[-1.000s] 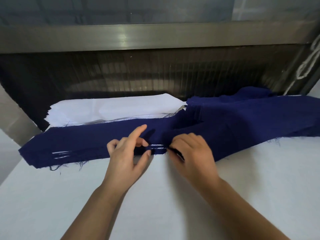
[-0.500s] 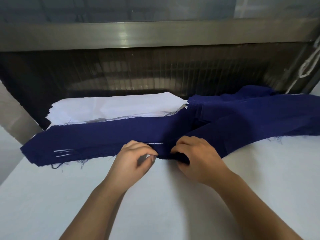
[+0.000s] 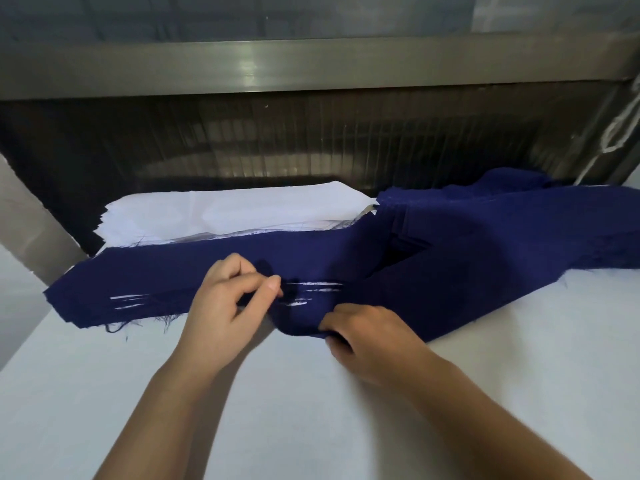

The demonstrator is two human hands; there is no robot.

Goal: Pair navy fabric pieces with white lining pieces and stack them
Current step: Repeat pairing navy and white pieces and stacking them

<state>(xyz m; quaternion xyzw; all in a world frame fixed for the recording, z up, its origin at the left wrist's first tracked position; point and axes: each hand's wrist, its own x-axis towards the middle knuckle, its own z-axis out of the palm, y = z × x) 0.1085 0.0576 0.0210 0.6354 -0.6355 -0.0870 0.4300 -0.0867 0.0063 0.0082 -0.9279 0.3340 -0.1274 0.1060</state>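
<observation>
A long navy fabric piece with frayed edges and white chalk marks lies across the white table. It overlaps a pile of navy pieces at the right. Behind it sits a stack of white lining pieces. My left hand hovers at the strip's near edge, thumb and curled fingers pinching the navy cloth beside the chalk marks. My right hand grips a raised fold of the same navy piece at its near edge, with the fingertips tucked under the cloth.
A dark ribbed panel under a metal rail rises directly behind the stacks. A white cord hangs at the far right. A grey post slants at the left. White tabletop spreads in front of my hands.
My right hand has pulled the fabric's near edge toward me into a fold. My left hand has lifted slightly and shifted left, uncovering the chalk marks between the hands.
</observation>
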